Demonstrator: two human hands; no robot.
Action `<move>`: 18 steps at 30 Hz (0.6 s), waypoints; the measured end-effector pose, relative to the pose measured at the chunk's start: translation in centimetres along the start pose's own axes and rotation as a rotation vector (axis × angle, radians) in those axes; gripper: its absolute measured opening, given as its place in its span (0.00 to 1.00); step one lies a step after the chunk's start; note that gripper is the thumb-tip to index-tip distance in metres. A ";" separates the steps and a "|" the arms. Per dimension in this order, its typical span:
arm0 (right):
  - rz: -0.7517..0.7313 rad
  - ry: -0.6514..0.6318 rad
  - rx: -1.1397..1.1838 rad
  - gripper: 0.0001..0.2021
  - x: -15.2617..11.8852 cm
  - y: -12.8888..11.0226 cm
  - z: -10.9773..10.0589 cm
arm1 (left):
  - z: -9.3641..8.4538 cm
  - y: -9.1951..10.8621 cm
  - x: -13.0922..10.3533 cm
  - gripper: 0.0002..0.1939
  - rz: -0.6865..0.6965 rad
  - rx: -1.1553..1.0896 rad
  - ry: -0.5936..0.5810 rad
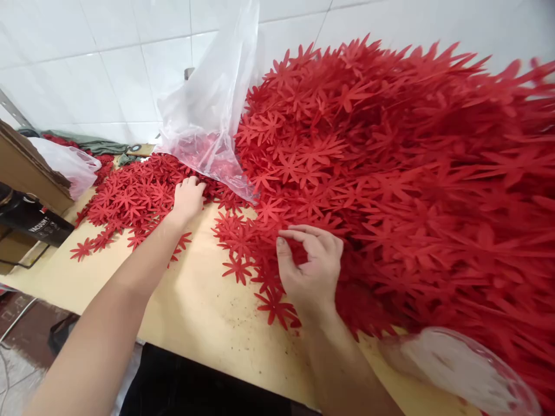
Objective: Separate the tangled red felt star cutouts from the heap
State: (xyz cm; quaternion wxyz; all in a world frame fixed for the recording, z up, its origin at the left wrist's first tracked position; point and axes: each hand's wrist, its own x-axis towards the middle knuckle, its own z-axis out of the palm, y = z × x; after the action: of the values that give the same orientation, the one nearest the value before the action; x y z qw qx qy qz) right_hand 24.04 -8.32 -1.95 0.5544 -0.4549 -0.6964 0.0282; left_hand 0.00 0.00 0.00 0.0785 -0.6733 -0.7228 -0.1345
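A huge heap of red flower-shaped cutouts (390, 156) covers the right half of the tan table (195, 300). A flatter spread of the same red cutouts (130, 199) lies at the left. My left hand (187, 199) reaches out and rests knuckles-up on the edge of that spread, fingers curled; what it holds, if anything, is hidden. My right hand (310, 268) sits at the foot of the big heap, thumb and fingers curved and pinching at the red cutouts (277, 309) lying there.
A clear plastic bag (212, 110) stands between the two piles against the white tiled wall (108, 63). A brown cardboard box (26, 167) and a black object (32, 222) sit at the far left. More clear plastic (459, 370) lies at the lower right.
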 end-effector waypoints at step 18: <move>0.432 -0.270 0.684 0.18 -0.7 -4.0 2.3 | -4.0 6.3 -12.7 0.06 -0.397 -1.650 -0.257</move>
State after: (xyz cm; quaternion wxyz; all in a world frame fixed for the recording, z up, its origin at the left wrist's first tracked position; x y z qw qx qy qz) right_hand 19.79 -10.06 -1.14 0.5586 -0.3724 -0.6020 0.4324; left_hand 6.97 -12.96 0.65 -0.5440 -0.3858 -0.5014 -0.5511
